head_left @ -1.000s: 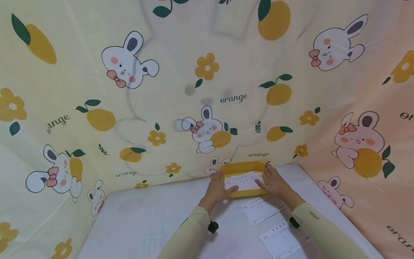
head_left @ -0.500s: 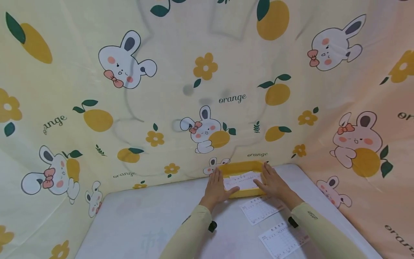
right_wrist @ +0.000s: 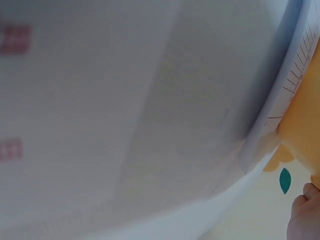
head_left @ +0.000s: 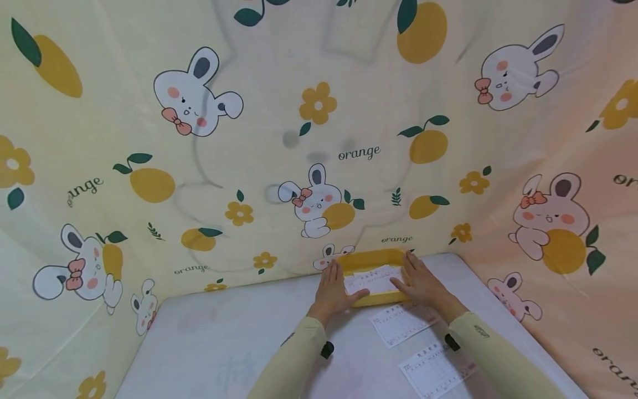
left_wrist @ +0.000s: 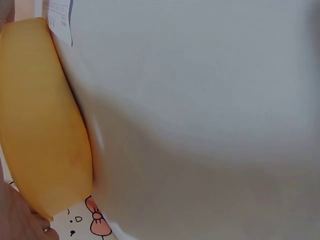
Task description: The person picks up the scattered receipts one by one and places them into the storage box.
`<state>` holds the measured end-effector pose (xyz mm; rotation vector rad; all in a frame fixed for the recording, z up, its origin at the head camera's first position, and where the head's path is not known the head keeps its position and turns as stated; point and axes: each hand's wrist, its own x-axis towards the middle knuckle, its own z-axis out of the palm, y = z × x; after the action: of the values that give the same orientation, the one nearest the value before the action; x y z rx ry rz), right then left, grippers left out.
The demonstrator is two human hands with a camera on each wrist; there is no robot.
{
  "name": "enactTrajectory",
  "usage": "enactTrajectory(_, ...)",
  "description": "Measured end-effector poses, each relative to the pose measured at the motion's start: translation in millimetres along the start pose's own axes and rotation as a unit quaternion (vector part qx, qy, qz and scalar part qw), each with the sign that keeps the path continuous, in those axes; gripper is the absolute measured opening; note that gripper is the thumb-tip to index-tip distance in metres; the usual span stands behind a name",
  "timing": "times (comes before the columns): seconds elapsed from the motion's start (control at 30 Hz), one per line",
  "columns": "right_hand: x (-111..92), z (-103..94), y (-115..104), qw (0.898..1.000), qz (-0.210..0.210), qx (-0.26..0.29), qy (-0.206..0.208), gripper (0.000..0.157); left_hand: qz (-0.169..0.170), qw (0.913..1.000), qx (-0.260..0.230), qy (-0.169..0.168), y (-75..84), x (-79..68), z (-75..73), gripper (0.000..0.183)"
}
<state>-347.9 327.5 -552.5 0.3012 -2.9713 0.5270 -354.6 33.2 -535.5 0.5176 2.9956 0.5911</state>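
Note:
At the back of the table stands a yellow plastic tray (head_left: 371, 256) with printed white paper sheets (head_left: 374, 281) lying in it. My left hand (head_left: 330, 293) holds its left end, fingers along the outside and thumb at the front rim. The right end is held the same way by my right hand (head_left: 425, 281). In the left wrist view the long outer wall of the yellow tray (left_wrist: 47, 115) fills the left side, with part of my left hand (left_wrist: 22, 217) at its lower corner. Only a corner of the tray (right_wrist: 306, 112) shows in the right wrist view.
Two printed paper sheets lie on the white table: one sheet (head_left: 401, 326) just in front of the tray, another sheet (head_left: 436, 370) nearer me. A patterned cloth wall (head_left: 279, 138) rises right behind the tray, and more cloth encloses both sides.
The head view has shifted very slightly. Both hands stay at the tray's ends, and the tray and sheets keep almost the same place.

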Motion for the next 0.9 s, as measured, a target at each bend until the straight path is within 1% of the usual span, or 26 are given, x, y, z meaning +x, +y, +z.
enactTrajectory(0.33, -2.1, -3.5, 1.4, 1.0, -0.006, 0.011, -0.003, 0.104, 0.005, 0.9999, -0.013, -0.006, 7.6, -3.6, -1.6, 0.128)
enactTrajectory(0.5, -0.1, -3.1, 3.1, 1.0, -0.011, 0.008, -0.012, 0.104, -0.004, 0.9999, -0.008, -0.007, 9.8, -3.4, -0.4, 0.128)
enactTrajectory(0.6, 1.1, -3.2, 3.9, 1.0, -0.015, 0.012, -0.016, 0.103, -0.011, 0.9999, -0.011, -0.002, 10.4, -3.1, 1.0, 0.128)
enactTrajectory(0.73, 2.2, -3.7, 5.0, 1.0, -0.022, 0.011, -0.018, 0.103, -0.024, 0.9997, -0.005, -0.004, 10.8, -1.9, 4.2, 0.13)
enactTrajectory(0.9, 1.1, -4.0, 6.2, 0.999, -0.021, 0.011, -0.022, 0.101, -0.027, 0.9996, -0.01, -0.001, 11.1, -3.3, 6.1, 0.133)
